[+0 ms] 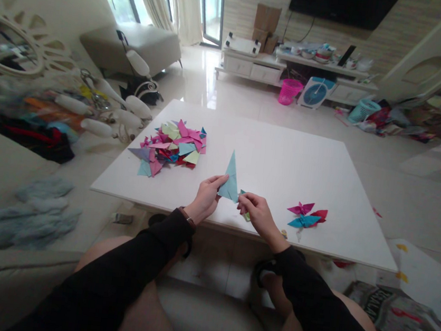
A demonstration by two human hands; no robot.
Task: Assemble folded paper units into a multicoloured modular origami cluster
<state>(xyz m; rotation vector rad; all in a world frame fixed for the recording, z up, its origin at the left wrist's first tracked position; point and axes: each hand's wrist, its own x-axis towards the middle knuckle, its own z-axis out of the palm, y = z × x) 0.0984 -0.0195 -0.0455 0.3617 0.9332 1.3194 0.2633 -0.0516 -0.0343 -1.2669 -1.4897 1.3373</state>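
Pinching a narrow, pale blue folded paper triangle [230, 180] by its left side, the left hand [205, 198] lays its thumb over the paper, while the right hand [254, 206] appears to pinch the lower right corner — its curled fingers cover the exact contact. The triangle is between the two hands, its tip pointing away beyond them, over a white rectangular counter [279, 140]. The likeliest trouble is a tear or a skewed crease: if the right hand pulled harder than the left thumb holds, that corner could rip or its layers slip out of line. Too slack a left grip could let the folds spring open. Just under the right hand, a partly hidden light green paper piece [245, 217] could be crushed if the knuckles dropped. To the right of that hand, a magenta folded paper shape [302, 209], a bright blue one [304, 221] and a red one [321, 215] lie bunched together near the front edge — a careless sideways sweep could knock them off. Beyond the left hand, further left, a loose heap of multicoloured folded paper pieces [178, 147] could scatter if brushed.
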